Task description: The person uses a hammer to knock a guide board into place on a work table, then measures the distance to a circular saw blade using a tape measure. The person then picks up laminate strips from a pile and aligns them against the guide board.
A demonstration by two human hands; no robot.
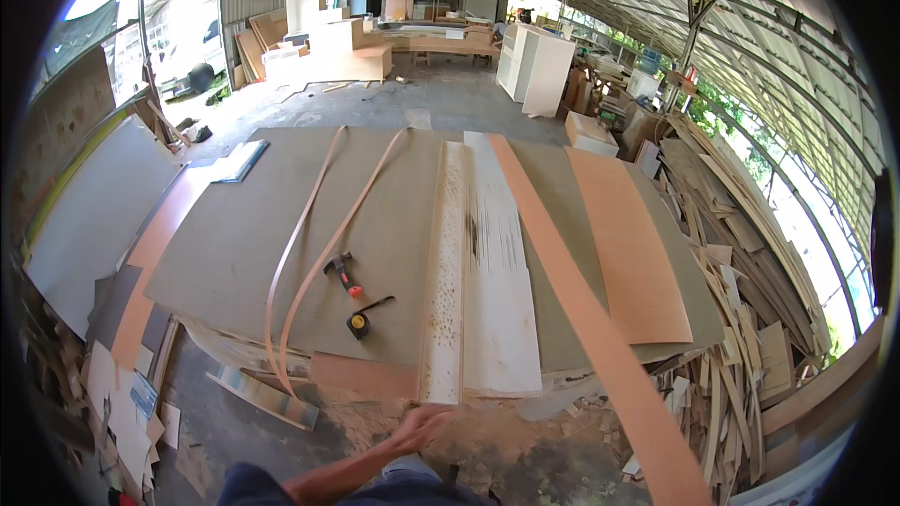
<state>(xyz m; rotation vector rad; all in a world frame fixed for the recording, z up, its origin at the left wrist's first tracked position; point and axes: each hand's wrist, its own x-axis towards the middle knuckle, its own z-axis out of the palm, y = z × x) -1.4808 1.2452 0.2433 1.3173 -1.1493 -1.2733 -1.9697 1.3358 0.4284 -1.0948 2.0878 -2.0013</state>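
Observation:
My left hand (422,427) is over the floor just off the near edge of the worktable (234,225), close to the end of a long, narrow, speckled board (444,290). Its fingers point to the right, loosely extended, and I see nothing in them. My right hand is out of view. Right of the speckled board lies a white board (502,319) with dark streaks. A long orange-brown strip (581,309) runs slantwise past the table's near edge. To the left lie a hammer (344,274) with a red-and-black handle and a yellow-and-black tape measure (358,324).
Two thin, bent strips (323,267) cross the table's left part. A wide orange-brown sheet (630,248) lies at its right. Stacked offcuts (741,319) crowd the right side; panels (103,197) lean at left. White cabinets (539,66) stand farther back.

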